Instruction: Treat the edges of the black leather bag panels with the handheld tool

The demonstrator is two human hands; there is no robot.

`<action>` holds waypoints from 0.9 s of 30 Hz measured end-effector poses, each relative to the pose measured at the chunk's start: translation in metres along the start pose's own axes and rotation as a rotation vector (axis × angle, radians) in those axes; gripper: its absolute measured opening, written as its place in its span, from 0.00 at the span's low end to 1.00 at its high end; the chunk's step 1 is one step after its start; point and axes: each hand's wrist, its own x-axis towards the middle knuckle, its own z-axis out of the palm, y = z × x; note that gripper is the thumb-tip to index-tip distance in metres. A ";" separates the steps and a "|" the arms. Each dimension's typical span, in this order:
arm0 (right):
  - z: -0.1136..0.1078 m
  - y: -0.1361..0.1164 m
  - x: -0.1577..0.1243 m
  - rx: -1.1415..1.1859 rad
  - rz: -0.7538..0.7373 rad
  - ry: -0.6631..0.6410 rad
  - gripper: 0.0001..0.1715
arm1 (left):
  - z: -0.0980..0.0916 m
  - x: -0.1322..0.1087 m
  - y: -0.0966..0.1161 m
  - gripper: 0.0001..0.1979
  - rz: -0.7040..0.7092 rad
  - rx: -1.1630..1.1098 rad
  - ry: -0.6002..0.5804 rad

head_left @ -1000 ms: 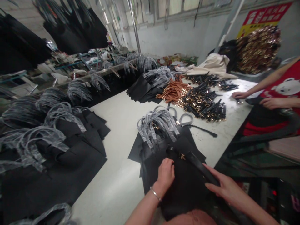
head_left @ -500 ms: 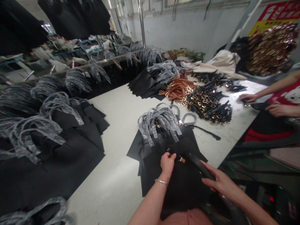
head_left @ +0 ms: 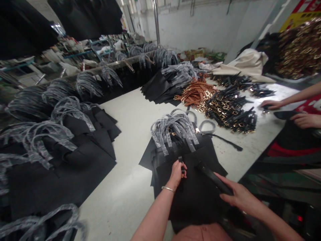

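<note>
My left hand [head_left: 177, 174] is closed around a short black strap [head_left: 180, 159], its gold-coloured buckle [head_left: 182, 174] showing at the fingers. My right hand [head_left: 237, 192] grips a broad black strap [head_left: 212, 177] that slants up and left; its lower part is dark and hard to make out. Beneath both hands lies a stack of black bag panels [head_left: 193, 197]. Several handles in clear plastic wrap [head_left: 173, 129] arch over the far end of the stack.
More black panels with wrapped handles [head_left: 87, 177] cover the pale table's left side [head_left: 107, 207]. Brown straps [head_left: 197, 92] and black buckled straps [head_left: 230, 110] are heaped farther back. At the right, a co-worker's hands [head_left: 272, 104] hold dark pieces. Black panels hang overhead [head_left: 85, 16].
My left hand has curled round the short buckled strap, which now stands more upright beside the fingers. My right hand keeps its grip on the broad strap. The view has shifted slightly.
</note>
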 end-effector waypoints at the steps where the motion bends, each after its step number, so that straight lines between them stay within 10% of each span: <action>1: -0.001 0.002 -0.001 0.014 0.030 -0.029 0.47 | -0.001 0.001 0.000 0.10 -0.003 -0.006 0.000; 10: 0.025 -0.033 0.008 -0.027 -0.111 0.280 0.43 | -0.009 0.008 0.004 0.12 -0.019 -0.051 -0.039; 27: 0.034 -0.055 0.015 -0.261 -0.101 -0.011 0.42 | -0.019 -0.001 -0.001 0.20 0.072 -0.244 -0.038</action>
